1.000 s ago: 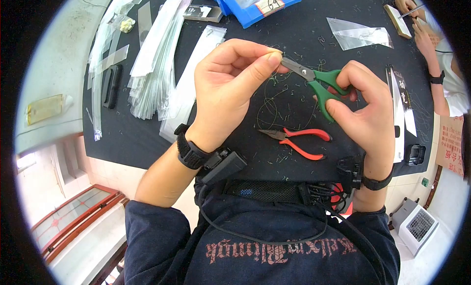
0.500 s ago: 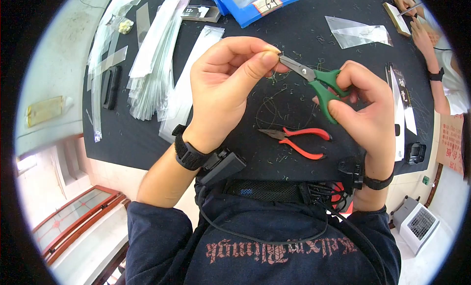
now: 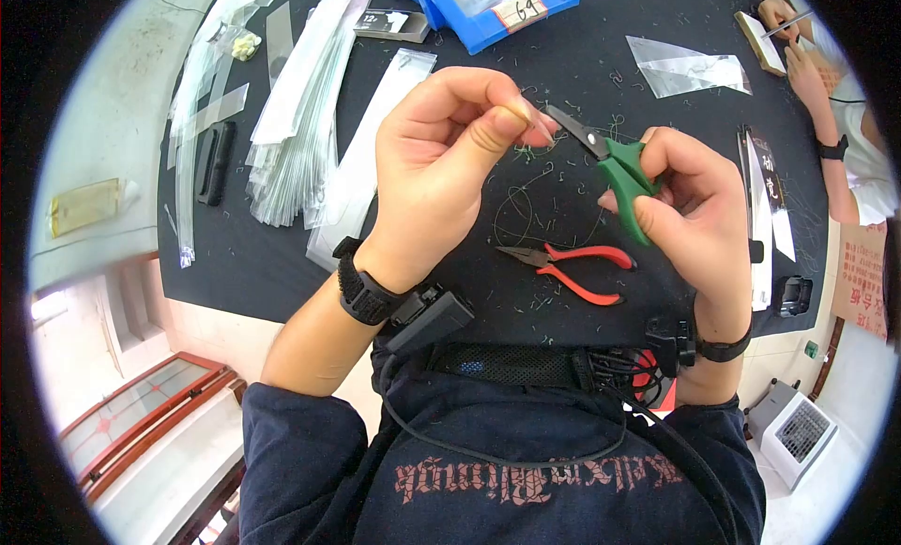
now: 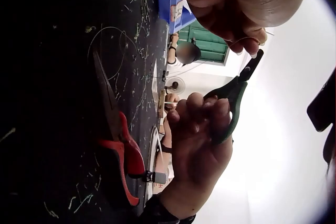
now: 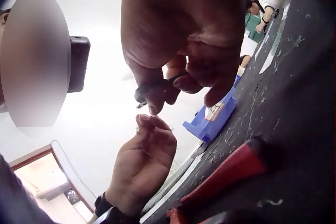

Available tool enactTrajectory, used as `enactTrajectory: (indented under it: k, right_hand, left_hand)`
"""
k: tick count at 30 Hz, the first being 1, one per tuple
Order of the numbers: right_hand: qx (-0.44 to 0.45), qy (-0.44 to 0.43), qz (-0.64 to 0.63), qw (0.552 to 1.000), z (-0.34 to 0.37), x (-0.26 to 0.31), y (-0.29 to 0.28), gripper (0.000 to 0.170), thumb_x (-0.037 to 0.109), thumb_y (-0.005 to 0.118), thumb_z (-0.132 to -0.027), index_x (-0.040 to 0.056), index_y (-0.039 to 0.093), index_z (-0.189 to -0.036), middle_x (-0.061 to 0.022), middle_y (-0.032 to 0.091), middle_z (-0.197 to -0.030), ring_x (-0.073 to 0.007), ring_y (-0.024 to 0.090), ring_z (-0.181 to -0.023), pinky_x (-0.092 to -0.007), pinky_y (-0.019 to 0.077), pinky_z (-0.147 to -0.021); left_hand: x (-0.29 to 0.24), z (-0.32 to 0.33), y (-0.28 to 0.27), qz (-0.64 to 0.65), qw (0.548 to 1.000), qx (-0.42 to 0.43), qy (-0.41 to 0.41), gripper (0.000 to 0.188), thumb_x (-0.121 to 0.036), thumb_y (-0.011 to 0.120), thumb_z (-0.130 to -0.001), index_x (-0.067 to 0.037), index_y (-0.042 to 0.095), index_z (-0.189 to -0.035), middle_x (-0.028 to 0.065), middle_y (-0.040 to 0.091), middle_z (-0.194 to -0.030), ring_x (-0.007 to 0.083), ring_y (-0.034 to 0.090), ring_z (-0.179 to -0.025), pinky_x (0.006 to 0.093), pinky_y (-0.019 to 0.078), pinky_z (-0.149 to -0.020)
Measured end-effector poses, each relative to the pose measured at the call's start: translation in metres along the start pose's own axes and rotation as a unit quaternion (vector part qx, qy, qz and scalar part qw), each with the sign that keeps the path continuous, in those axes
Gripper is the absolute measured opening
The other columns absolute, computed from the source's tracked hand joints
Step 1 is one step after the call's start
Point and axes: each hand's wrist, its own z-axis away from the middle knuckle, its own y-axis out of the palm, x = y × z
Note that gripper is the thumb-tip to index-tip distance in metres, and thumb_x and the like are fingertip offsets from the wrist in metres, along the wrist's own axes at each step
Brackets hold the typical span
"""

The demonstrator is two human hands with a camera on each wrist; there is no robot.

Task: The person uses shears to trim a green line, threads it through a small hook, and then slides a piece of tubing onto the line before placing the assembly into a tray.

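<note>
So I'm pinching a thin strand [image 3: 539, 126] in my left hand [image 3: 436, 165], while my right hand [image 3: 696, 203] is keeping its grip round the scissors [image 3: 627, 174], held up with the tips pointing near the left fingertips. Red pliers [image 3: 587, 256] are lying on the table [image 3: 488, 306].

A dark navy short-sleeved shirt [image 3: 441, 517] with reddish blackletter print [image 3: 521, 484] is worn, black straps [image 3: 364, 296] and boxy devices [image 3: 432, 320] being fitted at both wrists.
</note>
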Motion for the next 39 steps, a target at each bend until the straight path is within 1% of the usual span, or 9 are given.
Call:
enactTrajectory:
  k: [2, 8, 21, 24, 26, 29, 33, 36, 39]
  right_hand:
    - [0.031, 0.015, 0.049, 0.998, 0.000, 0.000, -0.006, 0.015, 0.001, 0.064, -0.078, 0.0040, 0.049, -0.079, 0.0003, 0.050, -0.081, -0.0037, 0.051, -0.070, -0.0170, 0.0382, -0.062]
    - [-0.039, -0.084, 0.159, 0.983, -0.006, -0.003, -0.002, 0.018, 0.006, 0.069, -0.071, 0.0011, 0.052, -0.077, -0.0027, 0.055, -0.073, -0.0108, 0.052, -0.069, -0.0242, 0.0425, -0.064]
    - [-0.047, -0.084, 0.195, 0.976, -0.005, 0.004, -0.002, 0.023, 0.008, 0.070, -0.065, 0.0009, 0.052, -0.078, -0.0057, 0.054, -0.075, -0.0168, 0.050, -0.067, -0.0285, 0.0423, -0.062]
    - [-0.044, -0.105, 0.251, 0.961, -0.008, 0.002, -0.006, 0.024, 0.008, 0.071, -0.064, -0.0002, 0.056, -0.081, -0.0076, 0.058, -0.079, -0.0207, 0.058, -0.073, -0.0293, 0.0468, -0.066]
    - [-0.050, -0.215, 0.272, 0.937, -0.011, -0.004, -0.007, 0.024, 0.007, 0.072, -0.065, -0.0014, 0.063, -0.086, -0.0115, 0.065, -0.087, -0.0253, 0.065, -0.082, -0.0310, 0.0511, -0.076]
    - [-0.074, -0.208, 0.308, 0.926, -0.012, 0.003, -0.006, 0.024, 0.004, 0.071, -0.067, -0.0007, 0.069, -0.091, -0.0158, 0.069, -0.102, -0.0282, 0.068, -0.096, -0.0333, 0.0517, -0.086]
    - [-0.070, -0.151, 0.278, 0.946, -0.008, -0.004, -0.015, 0.030, -0.005, 0.072, -0.071, -0.0022, 0.071, -0.101, -0.0162, 0.066, -0.121, -0.0228, 0.064, -0.112, -0.0320, 0.0501, -0.093]
    - [-0.108, -0.096, 0.142, 0.979, -0.006, -0.003, -0.008, 0.033, -0.007, 0.071, -0.070, -0.0016, 0.069, -0.102, -0.0155, 0.067, -0.118, -0.0199, 0.065, -0.107, -0.0308, 0.0515, -0.089]
    - [-0.079, -0.132, 0.212, 0.965, -0.008, -0.002, -0.012, 0.030, -0.006, 0.072, -0.067, -0.0011, 0.066, -0.096, -0.0135, 0.067, -0.112, -0.0167, 0.065, -0.101, -0.0292, 0.0521, -0.087]
  left_hand:
    - [0.001, 0.000, 0.000, 0.007, 1.000, 0.000, 0.013, 0.012, -0.007, 0.065, -0.094, 0.001, 0.060, -0.101, 0.0082, 0.067, -0.092, 0.0164, 0.068, -0.087, 0.0277, 0.0548, -0.082]
    - [-0.006, 0.001, 0.001, -0.060, 0.998, -0.021, -0.022, 0.011, -0.007, 0.060, -0.097, -0.001, 0.060, -0.105, 0.0101, 0.069, -0.095, 0.0172, 0.067, -0.089, 0.0312, 0.0536, -0.086]
    - [-0.012, -0.001, 0.006, -0.169, 0.984, -0.043, -0.025, 0.014, -0.007, 0.066, -0.092, 0.002, 0.065, -0.104, 0.0096, 0.070, -0.096, 0.0159, 0.068, -0.086, 0.0273, 0.0539, -0.081]
    - [-0.012, 0.000, 0.006, -0.166, 0.985, -0.042, -0.026, 0.014, -0.007, 0.066, -0.092, 0.002, 0.064, -0.104, 0.0097, 0.070, -0.096, 0.0163, 0.069, -0.087, 0.0273, 0.0539, -0.081]
    - [-0.012, -0.001, 0.006, -0.165, 0.985, -0.040, -0.028, 0.014, -0.007, 0.066, -0.093, 0.002, 0.064, -0.104, 0.0098, 0.070, -0.096, 0.0168, 0.069, -0.087, 0.0275, 0.0540, -0.081]
    - [-0.012, -0.002, 0.005, -0.147, 0.988, -0.039, -0.040, 0.014, -0.007, 0.065, -0.093, 0.002, 0.064, -0.104, 0.0100, 0.070, -0.096, 0.0180, 0.069, -0.090, 0.0278, 0.0542, -0.082]
    - [-0.012, -0.004, 0.004, -0.119, 0.989, -0.042, -0.077, 0.013, -0.009, 0.063, -0.095, 0.001, 0.064, -0.104, 0.0101, 0.070, -0.096, 0.0185, 0.070, -0.093, 0.0265, 0.0534, -0.080]
    - [-0.012, -0.004, 0.004, -0.123, 0.988, -0.033, -0.091, 0.014, -0.010, 0.063, -0.096, 0.000, 0.064, -0.104, 0.0098, 0.071, -0.096, 0.0179, 0.070, -0.093, 0.0253, 0.0527, -0.079]
    - [-0.012, -0.004, 0.006, -0.122, 0.987, -0.036, -0.094, 0.014, -0.010, 0.065, -0.095, 0.001, 0.064, -0.103, 0.0113, 0.071, -0.095, 0.0172, 0.070, -0.092, 0.0247, 0.0532, -0.079]
